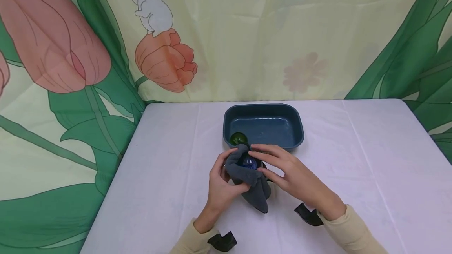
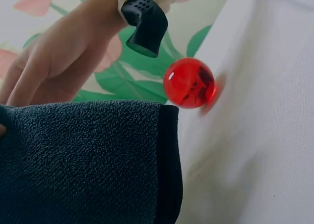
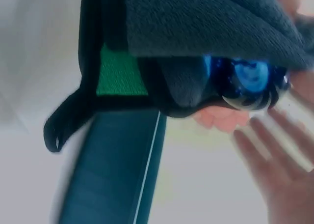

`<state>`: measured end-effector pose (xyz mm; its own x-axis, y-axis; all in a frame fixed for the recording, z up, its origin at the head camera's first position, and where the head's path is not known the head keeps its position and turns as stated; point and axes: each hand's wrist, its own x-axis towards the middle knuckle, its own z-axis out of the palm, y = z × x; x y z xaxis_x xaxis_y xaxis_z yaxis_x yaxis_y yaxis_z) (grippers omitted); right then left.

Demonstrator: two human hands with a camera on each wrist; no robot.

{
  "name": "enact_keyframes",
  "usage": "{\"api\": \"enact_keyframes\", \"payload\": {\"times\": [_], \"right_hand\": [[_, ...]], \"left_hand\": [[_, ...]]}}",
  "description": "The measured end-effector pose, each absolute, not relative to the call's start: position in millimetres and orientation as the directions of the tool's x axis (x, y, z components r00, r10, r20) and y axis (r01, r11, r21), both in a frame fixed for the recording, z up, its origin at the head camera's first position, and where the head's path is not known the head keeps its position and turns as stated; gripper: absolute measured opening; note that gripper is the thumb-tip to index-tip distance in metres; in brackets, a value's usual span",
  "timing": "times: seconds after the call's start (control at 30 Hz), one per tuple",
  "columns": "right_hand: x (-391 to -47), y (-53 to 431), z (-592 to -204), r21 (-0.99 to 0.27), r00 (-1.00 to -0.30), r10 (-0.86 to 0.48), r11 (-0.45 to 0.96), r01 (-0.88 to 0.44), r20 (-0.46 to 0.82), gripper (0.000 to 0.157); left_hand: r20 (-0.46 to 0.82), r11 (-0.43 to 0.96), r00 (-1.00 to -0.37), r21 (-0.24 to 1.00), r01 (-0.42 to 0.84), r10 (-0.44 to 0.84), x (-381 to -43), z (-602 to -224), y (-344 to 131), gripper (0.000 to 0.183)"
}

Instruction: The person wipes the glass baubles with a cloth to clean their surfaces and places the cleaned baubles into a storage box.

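Note:
A dark blue-grey cloth [image 1: 248,173] with black edging is gripped in the left hand [image 1: 224,185], the fingers at its far side and the thumb on the near side. The cloth wraps partly round a shiny blue ball [image 1: 249,162], which also shows under the fold in the right wrist view [image 3: 250,79]. The right hand [image 1: 287,167] reaches over from the right, its fingers fairly straight and its fingertips at the ball. In the right wrist view those fingers [image 3: 274,170] stay extended beside the ball. A clear red ball [image 2: 189,82] appears in the left wrist view, resting on the white tablecloth.
A dark blue rectangular tray [image 1: 298,128] stands just beyond the hands. Inside its near left corner lies a green ball [image 1: 238,138]. The white tablecloth [image 1: 353,167] covers the table, and a printed floral curtain [image 1: 247,50] hangs behind.

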<state>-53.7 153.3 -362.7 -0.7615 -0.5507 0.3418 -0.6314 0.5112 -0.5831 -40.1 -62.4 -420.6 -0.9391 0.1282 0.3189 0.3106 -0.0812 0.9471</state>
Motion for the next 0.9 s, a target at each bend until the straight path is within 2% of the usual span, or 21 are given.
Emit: {"api": "enact_keyframes", "payload": {"times": [0.13, 0.23, 0.9], "right_hand": [[-56.2, 158.5, -364.5, -0.556, -0.669, -0.617, 0.411, -0.723, 0.414, 0.061], [-55.0, 159.6, -365.3, -0.566, -0.654, -0.638, 0.386, -0.729, 0.406, 0.063], [-51.8, 158.3, -373.8, -0.614, -0.703, -0.587, 0.397, -0.683, 0.402, 0.063]], "left_hand": [[0.315, -0.102, -0.939, 0.948, 0.303, 0.137, -41.0, -420.0, -63.2, 0.072], [0.311, -0.118, -0.939, 0.948, 0.296, 0.146, -41.3, -419.2, -63.0, 0.072], [0.309, -0.109, -0.926, 0.95, 0.292, 0.216, -41.0, -419.7, -64.0, 0.072]]}}
